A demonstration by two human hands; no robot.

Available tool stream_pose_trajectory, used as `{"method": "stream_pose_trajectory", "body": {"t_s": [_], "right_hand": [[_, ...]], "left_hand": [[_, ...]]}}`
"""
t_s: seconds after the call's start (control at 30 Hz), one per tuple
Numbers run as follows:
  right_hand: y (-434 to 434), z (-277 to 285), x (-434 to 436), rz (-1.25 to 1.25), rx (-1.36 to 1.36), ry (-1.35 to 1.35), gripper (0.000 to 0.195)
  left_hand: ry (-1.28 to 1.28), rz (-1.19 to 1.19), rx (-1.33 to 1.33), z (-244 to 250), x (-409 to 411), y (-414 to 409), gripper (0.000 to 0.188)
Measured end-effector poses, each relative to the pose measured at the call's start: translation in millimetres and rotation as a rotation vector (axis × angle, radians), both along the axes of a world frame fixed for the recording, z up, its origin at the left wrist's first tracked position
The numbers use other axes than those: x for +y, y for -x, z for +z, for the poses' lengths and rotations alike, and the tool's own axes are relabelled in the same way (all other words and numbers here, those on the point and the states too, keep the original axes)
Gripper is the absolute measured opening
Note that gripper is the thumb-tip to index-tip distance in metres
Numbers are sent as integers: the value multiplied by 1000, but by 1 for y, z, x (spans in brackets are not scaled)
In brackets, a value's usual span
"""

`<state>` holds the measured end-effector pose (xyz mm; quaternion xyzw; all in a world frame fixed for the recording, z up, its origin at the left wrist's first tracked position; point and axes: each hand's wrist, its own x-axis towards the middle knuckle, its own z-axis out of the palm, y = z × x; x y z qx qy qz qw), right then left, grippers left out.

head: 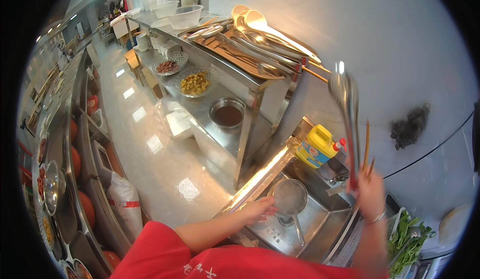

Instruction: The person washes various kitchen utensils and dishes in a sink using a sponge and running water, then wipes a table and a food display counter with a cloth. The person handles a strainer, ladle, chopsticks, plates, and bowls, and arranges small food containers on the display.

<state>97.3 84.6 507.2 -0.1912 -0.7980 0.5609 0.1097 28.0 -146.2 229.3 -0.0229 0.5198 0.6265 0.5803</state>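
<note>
My right hand (369, 192), blurred, is closed around the handles of several metal utensils (343, 95) and wooden chopsticks (367, 144), held upright in front of the wall. My left hand (262, 209) is over the stainless steel sink (318, 234), its fingers at the left rim of a metal strainer or pan with a handle (290, 197); whether they grip it I cannot tell. The handle points down into the basin. A yellow detergent jug with a red pump (317, 146) stands at the sink's back edge.
A steel shelf unit (243, 136) holds a utensil tray (225, 53), glass bowls of food (194, 84) and a metal bowl of brown liquid (227, 115). Leafy greens (407, 241) fill a basket at the right. A counter with dishes (52, 189) runs along the left, beside a white bag (125, 204).
</note>
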Motion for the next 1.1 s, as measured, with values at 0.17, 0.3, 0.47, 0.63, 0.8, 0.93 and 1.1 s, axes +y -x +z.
{"method": "stream_pose_trajectory", "body": {"t_s": [0.17, 0.3, 0.47, 0.63, 0.8, 0.93, 1.1], "right_hand": [[153, 115, 14, 326, 97, -535, 23], [262, 151, -19, 460, -174, -977, 30], [312, 148, -56, 494, -262, -1140, 36], [338, 150, -28, 266, 109, -615, 44], [363, 156, -13, 77, 722, -459, 39], [365, 138, -17, 39, 601, -534, 36], [354, 111, -26, 274, 344, -106, 30]], "left_hand": [[0, 87, 19, 5, -31, 12, 62], [32, 160, -4, -2, -53, 21, 53], [54, 241, -1, -1, -84, 31, 47], [23, 250, -1, -17, -94, 41, 47], [-8, 241, 14, -24, -96, 45, 46], [-8, 238, -3, -28, -100, 48, 42], [83, 257, -10, -15, -106, 49, 40]]}}
